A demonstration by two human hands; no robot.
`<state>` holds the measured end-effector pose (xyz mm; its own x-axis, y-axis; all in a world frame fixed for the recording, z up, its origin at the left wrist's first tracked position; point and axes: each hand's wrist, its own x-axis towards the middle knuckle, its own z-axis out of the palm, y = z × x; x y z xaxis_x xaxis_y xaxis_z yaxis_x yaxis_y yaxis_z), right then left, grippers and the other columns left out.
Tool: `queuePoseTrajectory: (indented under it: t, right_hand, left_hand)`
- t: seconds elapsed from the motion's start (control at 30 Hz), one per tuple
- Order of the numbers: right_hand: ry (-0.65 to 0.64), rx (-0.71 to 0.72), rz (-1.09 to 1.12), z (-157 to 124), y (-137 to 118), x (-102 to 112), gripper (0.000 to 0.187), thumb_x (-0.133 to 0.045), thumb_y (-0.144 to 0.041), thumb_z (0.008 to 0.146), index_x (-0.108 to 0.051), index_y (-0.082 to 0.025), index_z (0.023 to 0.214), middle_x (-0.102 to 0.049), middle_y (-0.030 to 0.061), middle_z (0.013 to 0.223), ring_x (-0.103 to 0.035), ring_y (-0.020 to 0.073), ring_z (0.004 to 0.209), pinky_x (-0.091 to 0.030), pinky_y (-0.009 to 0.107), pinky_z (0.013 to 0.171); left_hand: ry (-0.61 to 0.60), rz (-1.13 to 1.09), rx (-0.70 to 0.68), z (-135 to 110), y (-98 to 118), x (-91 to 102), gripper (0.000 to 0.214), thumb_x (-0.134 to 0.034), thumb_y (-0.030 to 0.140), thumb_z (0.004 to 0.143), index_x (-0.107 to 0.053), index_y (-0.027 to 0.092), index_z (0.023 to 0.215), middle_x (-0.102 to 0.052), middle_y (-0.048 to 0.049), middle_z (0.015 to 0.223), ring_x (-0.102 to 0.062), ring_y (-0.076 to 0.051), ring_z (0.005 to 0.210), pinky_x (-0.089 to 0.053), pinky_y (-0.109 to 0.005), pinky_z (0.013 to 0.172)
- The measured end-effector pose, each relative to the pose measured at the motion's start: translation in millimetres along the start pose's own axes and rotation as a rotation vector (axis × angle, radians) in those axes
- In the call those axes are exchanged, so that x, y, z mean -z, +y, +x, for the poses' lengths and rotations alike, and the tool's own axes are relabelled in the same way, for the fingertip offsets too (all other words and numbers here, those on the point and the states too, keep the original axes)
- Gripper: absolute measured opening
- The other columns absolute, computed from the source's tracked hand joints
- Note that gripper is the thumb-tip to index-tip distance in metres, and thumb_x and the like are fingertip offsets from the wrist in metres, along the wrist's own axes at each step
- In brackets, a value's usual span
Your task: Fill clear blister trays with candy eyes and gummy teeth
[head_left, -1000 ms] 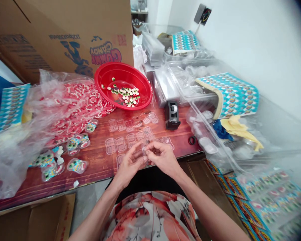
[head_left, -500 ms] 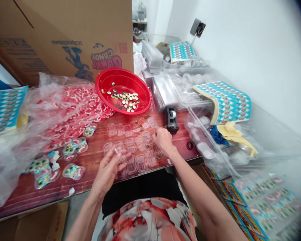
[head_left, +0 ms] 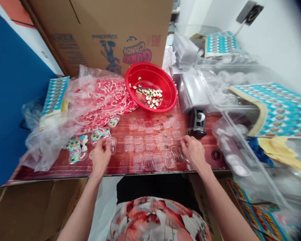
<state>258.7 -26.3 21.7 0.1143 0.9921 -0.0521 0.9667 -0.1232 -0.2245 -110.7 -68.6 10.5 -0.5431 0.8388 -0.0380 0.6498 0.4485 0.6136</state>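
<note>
Rows of empty clear plastic blister shells (head_left: pixel 150 144) lie on the red-brown wooden table (head_left: pixel 120 164). My left hand (head_left: pixel 100 157) rests on the table at the left end of the rows. Its fingertips pinch one clear shell (head_left: pixel 112 144) that lies on the wood. My right hand (head_left: pixel 194 152) is at the right end, fingers curled down onto a shell (head_left: pixel 177 152) in the nearest rows. A red bowl (head_left: pixel 165 100) with several eyeball gummies (head_left: pixel 149 94) stands behind the shells.
A clear bag of red-and-white gummies (head_left: pixel 97 100) spreads at the left, with filled sticker-topped packs (head_left: pixel 75 149) beside it. A black tape dispenser (head_left: pixel 198 122) stands right of the shells. Behind is a big cardboard box (head_left: pixel 102 26); sticker sheets (head_left: pixel 281 107) and plastic bags fill the right.
My hands came apart from in front of me. The left carried a clear shell down to the table's left side; the right went to the shells on the right. The camera turned left.
</note>
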Motion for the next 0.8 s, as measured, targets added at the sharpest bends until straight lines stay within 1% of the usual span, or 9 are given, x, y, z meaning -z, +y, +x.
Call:
queuePoseTrajectory:
  t: [0.07,0.17,0.27,0.33,0.4,0.47,0.6,0.7,0.8]
  right_hand:
    - [-0.009,0.0,0.008,-2.5,1.4,-3.0,0.018,-0.054,-0.026,0.095,-0.07,-0.018,0.1,-0.066,0.008,0.096,-0.056,0.0156,0.073,-0.027,0.027,0.058]
    - [0.046,0.001,0.016,-3.9,-1.6,2.2,0.023,-0.05,-0.027,0.097,-0.071,-0.018,0.099,-0.064,0.0081,0.095,-0.054,0.0172,0.076,-0.03,0.027,0.062]
    - [0.24,0.016,-0.051,0.7,-5.1,14.3,0.028,-0.045,-0.029,0.098,-0.07,-0.019,0.107,-0.062,0.0124,0.107,-0.054,0.0239,0.093,-0.037,0.032,0.076]
    - [0.374,0.005,-0.119,7.7,-5.3,20.8,0.032,-0.048,-0.032,0.096,-0.065,-0.02,0.121,-0.055,0.0172,0.125,-0.049,0.0308,0.108,-0.037,0.041,0.089]
    - [0.453,-0.055,-0.155,16.6,-3.0,23.0,0.047,-0.055,-0.035,0.092,-0.053,-0.019,0.136,-0.044,0.0221,0.138,-0.045,0.0373,0.116,-0.034,0.051,0.095]
    - [0.462,-0.135,-0.136,26.0,1.7,20.0,0.064,-0.059,-0.039,0.089,-0.04,-0.016,0.146,-0.04,0.0258,0.139,-0.047,0.0397,0.116,-0.037,0.053,0.093]
    - [0.353,-0.21,-0.009,40.4,16.0,9.3,0.077,-0.058,-0.039,0.088,-0.026,-0.011,0.153,-0.05,0.0238,0.123,-0.059,0.034,0.098,-0.046,0.043,0.078]
    - [0.33,-0.221,0.038,43.6,29.2,8.5,0.083,-0.059,-0.038,0.086,-0.022,-0.011,0.155,-0.055,0.0203,0.114,-0.062,0.0338,0.094,-0.048,0.041,0.073]
    - [0.347,-0.223,0.045,40.4,43.4,13.1,0.085,-0.062,-0.039,0.083,-0.024,-0.013,0.155,-0.057,0.0199,0.113,-0.062,0.0345,0.092,-0.047,0.041,0.07]
  left_hand:
    - [0.013,0.146,-0.02,6.5,4.4,-5.6,0.032,-0.053,0.037,0.085,-0.065,0.019,0.109,-0.074,-0.0089,0.089,-0.07,-0.027,0.084,-0.052,-0.038,0.08]
    - [-0.023,0.135,-0.106,16.6,7.7,-18.1,0.033,-0.049,0.038,0.088,-0.064,0.017,0.108,-0.074,-0.0107,0.092,-0.069,-0.026,0.083,-0.051,-0.037,0.081]
    - [-0.008,0.155,-0.211,24.7,8.5,-31.7,0.037,-0.049,0.039,0.088,-0.064,0.014,0.11,-0.073,-0.0141,0.097,-0.068,-0.029,0.089,-0.05,-0.039,0.084]
    - [0.011,0.201,-0.214,27.5,10.3,-37.2,0.039,-0.049,0.04,0.089,-0.065,0.013,0.112,-0.073,-0.0153,0.098,-0.068,-0.031,0.09,-0.05,-0.041,0.083]
    - [0.01,0.238,-0.186,29.1,13.4,-38.8,0.038,-0.048,0.04,0.09,-0.065,0.014,0.114,-0.074,-0.0154,0.096,-0.069,-0.032,0.089,-0.049,-0.041,0.081]
    - [0.006,0.255,-0.168,31.5,17.1,-38.1,0.037,-0.047,0.039,0.092,-0.065,0.015,0.115,-0.074,-0.0158,0.097,-0.069,-0.032,0.089,-0.049,-0.04,0.079]
    - [-0.013,0.297,-0.189,42.8,22.9,-36.3,0.035,-0.045,0.033,0.093,-0.065,0.014,0.115,-0.074,-0.0168,0.1,-0.07,-0.03,0.091,-0.049,-0.037,0.08]
    - [-0.054,0.323,-0.211,51.0,24.5,-36.6,0.033,-0.047,0.031,0.092,-0.066,0.014,0.113,-0.074,-0.0163,0.099,-0.069,-0.029,0.093,-0.049,-0.036,0.082]
    - [-0.101,0.284,-0.254,55.8,24.7,-38.7,0.03,-0.048,0.031,0.092,-0.067,0.014,0.109,-0.074,-0.0159,0.102,-0.069,-0.027,0.094,-0.049,-0.036,0.085]
